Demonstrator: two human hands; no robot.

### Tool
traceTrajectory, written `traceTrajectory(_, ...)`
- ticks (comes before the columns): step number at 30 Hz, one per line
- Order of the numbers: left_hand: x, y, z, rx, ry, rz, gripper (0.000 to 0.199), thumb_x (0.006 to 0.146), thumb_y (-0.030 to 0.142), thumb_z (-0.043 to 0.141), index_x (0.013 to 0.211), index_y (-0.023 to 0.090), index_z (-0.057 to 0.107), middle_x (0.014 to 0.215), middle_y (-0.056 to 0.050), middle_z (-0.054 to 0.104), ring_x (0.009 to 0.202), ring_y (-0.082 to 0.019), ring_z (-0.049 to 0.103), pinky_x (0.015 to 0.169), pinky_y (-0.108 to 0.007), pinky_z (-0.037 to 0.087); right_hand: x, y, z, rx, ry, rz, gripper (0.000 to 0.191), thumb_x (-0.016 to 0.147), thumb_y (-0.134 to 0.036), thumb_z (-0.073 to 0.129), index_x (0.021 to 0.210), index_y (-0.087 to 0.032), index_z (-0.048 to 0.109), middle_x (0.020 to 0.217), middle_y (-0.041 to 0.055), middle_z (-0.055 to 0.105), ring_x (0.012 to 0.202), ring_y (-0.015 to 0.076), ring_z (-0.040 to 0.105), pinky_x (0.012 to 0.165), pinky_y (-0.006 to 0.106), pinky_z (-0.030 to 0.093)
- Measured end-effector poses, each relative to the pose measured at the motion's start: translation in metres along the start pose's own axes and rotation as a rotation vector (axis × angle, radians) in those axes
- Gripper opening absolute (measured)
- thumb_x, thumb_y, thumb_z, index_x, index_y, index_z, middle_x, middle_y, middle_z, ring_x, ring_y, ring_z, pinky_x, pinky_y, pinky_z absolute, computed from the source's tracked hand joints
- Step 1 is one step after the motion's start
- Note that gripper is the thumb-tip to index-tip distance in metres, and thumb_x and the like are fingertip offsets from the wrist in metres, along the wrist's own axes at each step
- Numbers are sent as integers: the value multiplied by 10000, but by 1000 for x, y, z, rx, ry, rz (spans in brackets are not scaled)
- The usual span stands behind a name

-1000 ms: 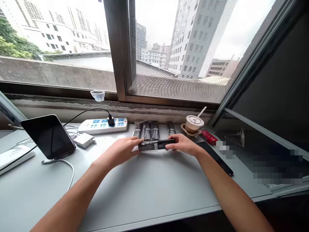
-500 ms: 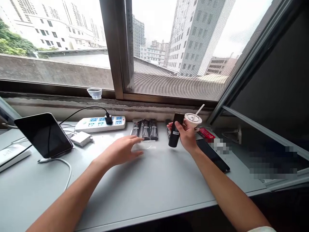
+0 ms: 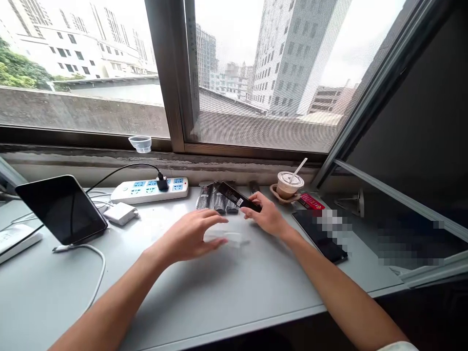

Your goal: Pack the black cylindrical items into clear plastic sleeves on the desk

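Observation:
My right hand [image 3: 268, 214] grips a black, bar-shaped item [image 3: 236, 195] with a small white label, its kind not clear. The item is tilted, its far end pointing up and left. My left hand [image 3: 197, 231] hovers over the desk, thumb and fingers apart. By its fingertips is a thin, clear plastic piece [image 3: 236, 238], blurred; I cannot tell whether they touch. Behind the held item lie several similar black items in clear wrapping [image 3: 205, 196], partly covered by it. Another dark item [image 3: 254, 186] lies behind my right hand.
On the left, a tablet [image 3: 60, 209] leans upright beside a white charger [image 3: 120, 213] and cables. A power strip [image 3: 149, 190] runs along the wall. To the right are a drink cup [image 3: 290, 184] with a straw, a red packet [image 3: 311, 201] and a flat black device [image 3: 320, 236].
My right hand has moved left and down, tipping the black item from nearly upright to slanted. The clear plastic has shifted toward me. My left hand has moved slightly right, fingers still apart.

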State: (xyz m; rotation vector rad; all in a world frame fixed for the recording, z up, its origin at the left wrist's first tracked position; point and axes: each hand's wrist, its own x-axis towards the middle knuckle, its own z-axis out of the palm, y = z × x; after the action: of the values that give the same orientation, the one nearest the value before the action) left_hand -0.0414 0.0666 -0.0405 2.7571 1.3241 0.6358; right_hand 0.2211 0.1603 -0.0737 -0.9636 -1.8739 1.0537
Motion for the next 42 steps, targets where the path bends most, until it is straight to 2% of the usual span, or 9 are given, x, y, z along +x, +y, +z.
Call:
traceTrajectory(5,7,9,0,220,298,136,391,988,305,644,1378,289,618,1378,-88,653,1304,-293,567,1107,-483,448,-6,-24,5,245,-127,27,471,807,-512,834,1121,-177,724,959,69,759,783,249,783,769,391,626)
traceTrajectory(9,9,11,0,308,241,167,362,1010,195,589,1354,301,628,1341,-72,670,1251,-267,586,1088,-467,455,-12,-32,11,319,-259,72,480,819,-491,837,1158,-162,753,979,83,772,807,254,794,800,402,651)
traceTrajectory(16,8,10,1,335,165,133,500,993,73,515,1396,355,603,1326,-63,654,1193,-259,589,996,-438,495,-14,-30,11,387,-351,103,533,845,-481,818,1271,-173,725,1108,109,774,939,284,794,921,471,637)
traceTrajectory(20,7,5,1,295,166,104,421,1020,154,531,1398,327,594,1332,-77,649,1191,-268,584,984,-444,495,-13,-24,10,186,-233,17,559,843,-508,811,1298,-204,701,1069,94,775,835,249,773,796,422,642)
traceTrajectory(23,5,-2,3,277,150,37,410,1021,195,548,1423,271,567,1342,-98,646,1195,-282,582,981,-463,495,-8,-15,8,-108,-71,-98,472,813,-541,828,1156,-221,770,1018,86,780,750,211,706,719,372,602)
traceTrajectory(25,3,-8,4,262,149,-3,415,1006,199,572,1417,255,570,1340,-103,647,1188,-288,588,987,-471,496,-6,-10,6,-183,-43,-135,445,821,-554,816,1112,-218,789,990,86,778,709,197,676,688,358,583)
traceTrajectory(35,3,-9,3,242,149,-84,393,971,207,605,1361,241,628,1278,-106,675,1130,-307,618,945,-505,534,-5,-7,2,-160,-95,-175,464,873,-509,775,1238,-223,777,1109,110,780,853,257,735,747,387,624)
traceTrajectory(40,-2,-22,3,253,180,-169,370,962,221,602,1330,216,646,1288,-124,672,1145,-331,615,954,-530,542,-5,-6,-3,-247,2,-270,332,888,-403,774,1179,-244,782,1089,95,778,905,274,737,844,433,625)
traceTrajectory(42,-5,-30,2,231,198,-190,391,957,231,602,1346,220,633,1322,-125,656,1187,-337,606,990,-531,531,-4,-6,-5,-240,30,-310,258,922,-354,723,1156,-256,771,1167,89,764,992,280,734,866,431,625)
